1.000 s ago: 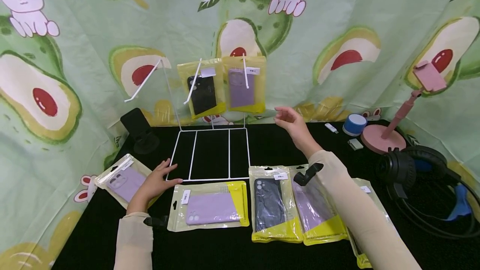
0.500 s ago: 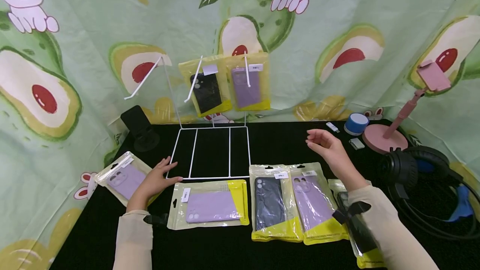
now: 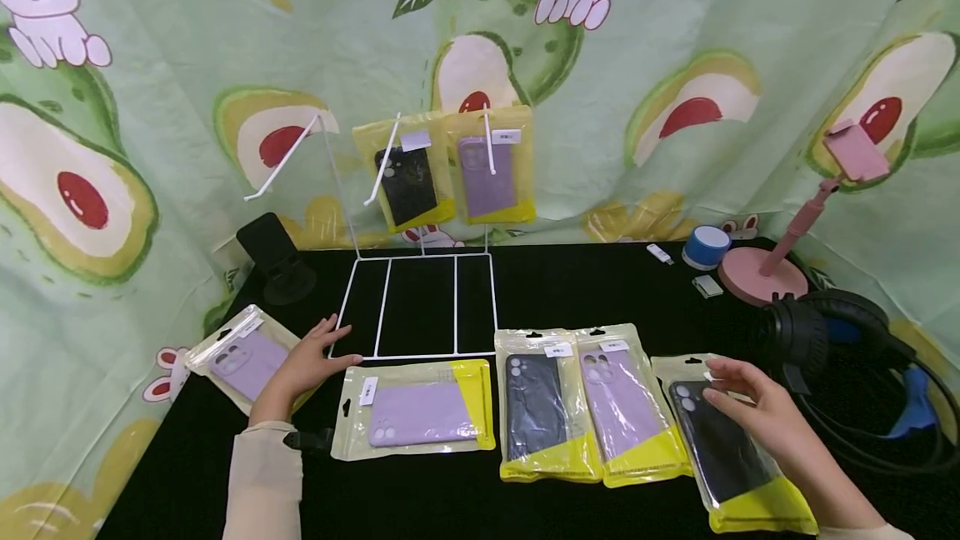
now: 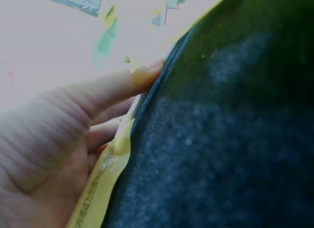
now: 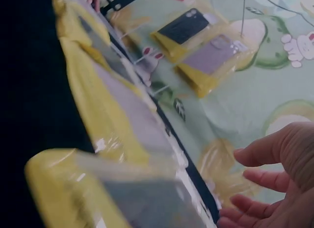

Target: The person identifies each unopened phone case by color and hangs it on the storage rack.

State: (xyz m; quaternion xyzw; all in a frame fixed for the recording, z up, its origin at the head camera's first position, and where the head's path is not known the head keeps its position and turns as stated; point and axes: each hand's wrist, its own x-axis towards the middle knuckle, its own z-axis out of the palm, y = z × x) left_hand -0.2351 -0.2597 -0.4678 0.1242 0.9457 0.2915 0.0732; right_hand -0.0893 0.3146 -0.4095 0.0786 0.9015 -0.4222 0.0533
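My right hand (image 3: 772,423) hovers over the upper part of the rightmost clear-and-yellow bag, which holds a black phone case (image 3: 712,448); in the right wrist view, thumb and fingers (image 5: 267,181) stand apart with nothing between them. My left hand (image 3: 300,373) lies with spread fingers at the front left corner of the white wire rack (image 3: 416,355), beside a bagged purple phone case (image 3: 243,363). On the rack's hooks hang a bagged black phone case (image 3: 407,183) and a bagged purple phone case (image 3: 487,177). The left wrist view is overexposed and partly dark.
More bagged cases lie in front: a sideways purple one (image 3: 416,415), a black one (image 3: 534,407) and another purple one (image 3: 618,402). Headphones (image 3: 832,357), a pink stand (image 3: 765,273) and a blue-white cylinder (image 3: 707,247) are right. A black phone stand (image 3: 277,261) is at left.
My right hand has moved from beside the rack's hanging bags rightward and toward me, down to the rightmost bag. My left hand has stayed at the rack corner.
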